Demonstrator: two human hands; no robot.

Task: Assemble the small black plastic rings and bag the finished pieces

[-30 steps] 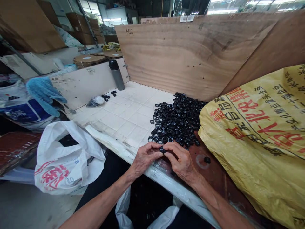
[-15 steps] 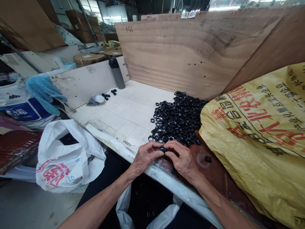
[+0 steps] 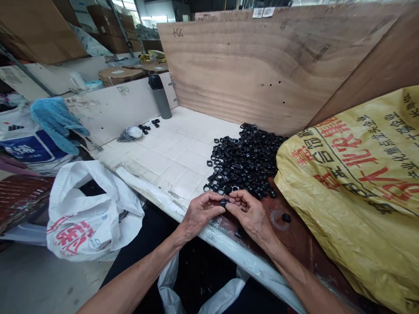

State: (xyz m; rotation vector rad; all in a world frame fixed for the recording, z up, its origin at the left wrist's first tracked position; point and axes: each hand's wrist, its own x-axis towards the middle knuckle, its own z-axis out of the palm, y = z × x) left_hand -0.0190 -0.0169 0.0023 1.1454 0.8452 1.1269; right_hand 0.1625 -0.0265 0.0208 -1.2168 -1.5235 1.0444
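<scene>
Both forearms (image 3: pixel 137 274) angle inward, left hand (image 3: pixel 199 214) and right hand (image 3: pixel 250 215) holding one black ring (image 3: pixel 224 202) in a fingertip grip.

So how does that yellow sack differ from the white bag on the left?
The yellow sack is plump and rounded, while the white plastic bag is slack and crumpled. The sack fills the right of the view; the bag lies at lower left. Both carry red lettering.
</scene>
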